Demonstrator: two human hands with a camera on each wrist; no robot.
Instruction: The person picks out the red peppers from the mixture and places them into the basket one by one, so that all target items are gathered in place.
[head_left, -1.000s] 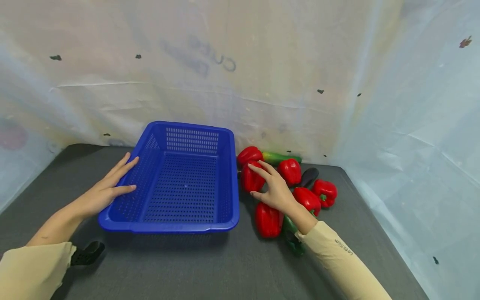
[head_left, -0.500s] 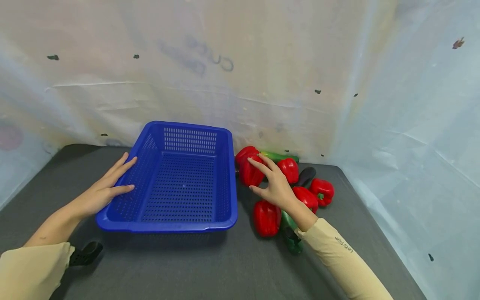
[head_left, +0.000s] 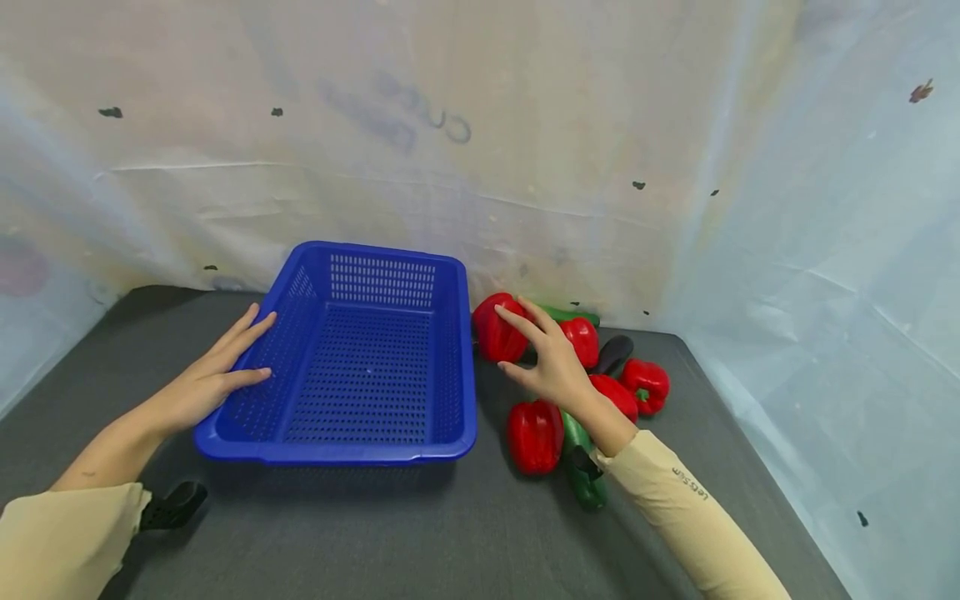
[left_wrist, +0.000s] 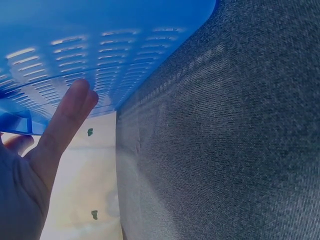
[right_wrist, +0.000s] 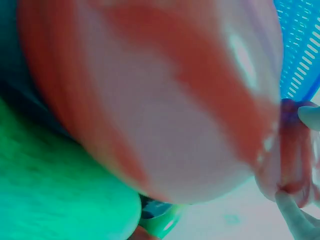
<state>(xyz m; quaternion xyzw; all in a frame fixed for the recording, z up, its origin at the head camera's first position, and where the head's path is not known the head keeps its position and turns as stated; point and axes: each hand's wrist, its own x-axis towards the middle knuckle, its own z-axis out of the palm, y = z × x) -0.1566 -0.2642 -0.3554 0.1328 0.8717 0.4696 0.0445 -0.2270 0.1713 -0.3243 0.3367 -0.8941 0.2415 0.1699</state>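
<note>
My left hand (head_left: pixel 201 390) grips the left rim of a blue perforated basket (head_left: pixel 337 454), thumb over the inside. In the left wrist view, other fingers (left_wrist: pixel 70 112) lie against the basket's outer slotted wall. To the basket's right, my right hand (head_left: pixel 553 367) holds a red bell pepper (head_left: pixel 497 337) between thumb and fingers. The right wrist view has this pepper (right_wrist: pixel 294 155) pinched at its right edge, behind a large blurred red pepper (right_wrist: pixel 165 110). In the head view it overlaps another red pepper behind it.
Under my right wrist lie more red bell peppers (head_left: pixel 535 437), a dark eggplant (head_left: pixel 613 354) and a green cucumber (head_left: pixel 588 487). Another cucumber (head_left: pixel 573 316) lies by the plastic sheet wall (head_left: pixel 555 242). The dark cloth table (head_left: pixel 360 542) extends in front.
The bell pepper in my right hand has shifted up and back, covering more of the pepper behind. My left hand stays on the basket.
</note>
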